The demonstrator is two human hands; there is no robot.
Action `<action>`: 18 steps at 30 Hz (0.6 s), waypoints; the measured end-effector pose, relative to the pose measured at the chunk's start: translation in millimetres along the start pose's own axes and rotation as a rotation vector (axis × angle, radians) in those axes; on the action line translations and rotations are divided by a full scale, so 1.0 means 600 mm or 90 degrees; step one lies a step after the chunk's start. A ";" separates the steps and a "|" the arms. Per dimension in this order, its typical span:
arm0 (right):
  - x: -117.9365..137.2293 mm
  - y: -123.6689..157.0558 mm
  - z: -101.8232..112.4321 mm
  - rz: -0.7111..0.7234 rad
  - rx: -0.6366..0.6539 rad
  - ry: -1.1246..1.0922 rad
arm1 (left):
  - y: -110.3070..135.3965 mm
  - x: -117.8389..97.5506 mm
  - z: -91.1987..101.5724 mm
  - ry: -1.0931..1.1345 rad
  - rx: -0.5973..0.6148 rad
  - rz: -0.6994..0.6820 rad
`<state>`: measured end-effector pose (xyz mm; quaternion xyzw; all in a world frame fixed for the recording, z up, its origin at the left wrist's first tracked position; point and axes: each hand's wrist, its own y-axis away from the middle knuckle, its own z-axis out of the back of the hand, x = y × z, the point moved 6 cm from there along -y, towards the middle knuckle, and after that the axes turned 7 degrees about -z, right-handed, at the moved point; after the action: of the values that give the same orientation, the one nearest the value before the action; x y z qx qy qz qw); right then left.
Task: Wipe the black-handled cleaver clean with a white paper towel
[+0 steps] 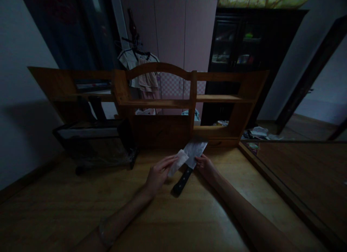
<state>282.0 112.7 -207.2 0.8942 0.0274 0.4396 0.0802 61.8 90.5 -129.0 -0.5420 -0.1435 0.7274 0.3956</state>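
A cleaver [195,150] with a broad metal blade and a black riveted handle is tilted over the wooden desk, its handle pointing down and toward me. My right hand [206,167] grips the blade at its right edge, close to the handle. In my left hand [160,174] is a folded white tissue [178,163], pinched between the fingers beside the left edge of the blade. The tissue's upper end comes up to the blade; whether it touches is hard to tell in the dim light. Nobody holds the handle.
On the desk's left stands a dark knife rack [94,143] with black handles sticking up. A wooden shelf unit [157,104] runs along the back of the desk [189,223]. Farther off are a pink wardrobe [170,35] and hanging clothes [148,76].
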 end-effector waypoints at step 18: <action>-0.002 0.001 0.002 -0.001 0.007 0.004 | 0.022 -0.022 -0.056 0.005 0.321 -0.116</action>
<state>282.6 111.7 -208.7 0.8933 0.0306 0.4420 0.0756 88.0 64.7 -140.9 -0.4140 -0.0045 0.6996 0.5824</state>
